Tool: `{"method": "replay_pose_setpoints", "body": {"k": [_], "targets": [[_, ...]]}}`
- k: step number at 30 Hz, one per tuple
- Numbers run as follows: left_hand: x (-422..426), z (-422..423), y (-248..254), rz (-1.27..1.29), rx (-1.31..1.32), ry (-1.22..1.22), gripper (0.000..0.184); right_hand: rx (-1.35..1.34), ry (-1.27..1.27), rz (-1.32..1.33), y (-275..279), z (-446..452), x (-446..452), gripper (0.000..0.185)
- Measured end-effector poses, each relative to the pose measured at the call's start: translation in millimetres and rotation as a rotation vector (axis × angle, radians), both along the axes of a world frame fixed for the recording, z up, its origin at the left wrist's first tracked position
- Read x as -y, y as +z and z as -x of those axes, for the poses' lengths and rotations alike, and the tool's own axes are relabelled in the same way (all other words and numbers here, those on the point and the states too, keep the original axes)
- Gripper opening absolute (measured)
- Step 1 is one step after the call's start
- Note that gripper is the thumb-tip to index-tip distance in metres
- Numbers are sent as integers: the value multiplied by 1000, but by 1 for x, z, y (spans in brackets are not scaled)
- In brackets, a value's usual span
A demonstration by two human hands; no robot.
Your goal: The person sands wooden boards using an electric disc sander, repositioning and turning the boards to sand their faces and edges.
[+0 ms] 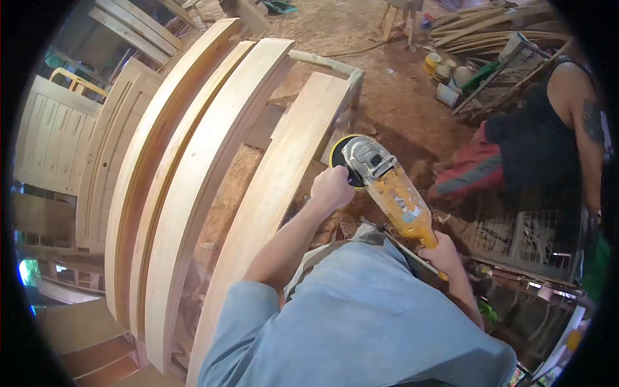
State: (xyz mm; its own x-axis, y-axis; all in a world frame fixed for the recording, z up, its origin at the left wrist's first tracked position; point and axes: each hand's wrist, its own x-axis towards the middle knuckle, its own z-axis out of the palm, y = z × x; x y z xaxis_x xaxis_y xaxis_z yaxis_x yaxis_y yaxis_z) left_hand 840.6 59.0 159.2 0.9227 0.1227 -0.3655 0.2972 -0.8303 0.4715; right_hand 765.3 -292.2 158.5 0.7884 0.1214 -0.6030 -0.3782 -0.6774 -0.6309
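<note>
A worn yellow angle grinder [401, 201] with a grey head is held across the front of my body. My left hand [332, 188] is closed around the grip beside its head. My right hand [443, 253] wraps the rear handle. The round disc [336, 153] with a yellow rim shows at the far end, apart from the wood. Left of the tool lies a long pale wooden board [284, 164], the closest one to my left hand. Farther left is another thick pale board [216, 151].
More long wooden pieces [164, 122] run parallel at the left, over a wooden support frame [325, 61]. Panelled doors [55, 132] stand behind them. A person in a dark top [538, 142] is close on the right. Buckets [445, 93] and bent strips [496, 29] lie at the back right.
</note>
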Motion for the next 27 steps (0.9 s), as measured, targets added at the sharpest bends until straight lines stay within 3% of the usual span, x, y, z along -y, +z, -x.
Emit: {"method": "replay_pose_setpoints", "body": {"k": [9, 13, 19, 21, 25, 27], "targets": [[13, -2, 6, -42, -50, 20, 25, 11, 96, 61, 24, 0, -1, 52], [22, -1, 10, -68, -89, -3, 24, -3, 90, 80, 3, 6, 15, 52], [26, 26, 4, -7, -18, 100, 22, 34, 81, -72, 18, 1, 22, 47], [27, 48, 7, 50, 52, 91, 23, 43, 211, 107, 28, -2, 28, 42], [36, 96, 8, 100, -48, 84, 26, 10, 190, 123, 44, 47, 35, 41], [33, 110, 16, 121, -74, 59, 26, 55, 158, 54, 14, 81, 49, 43]]}}
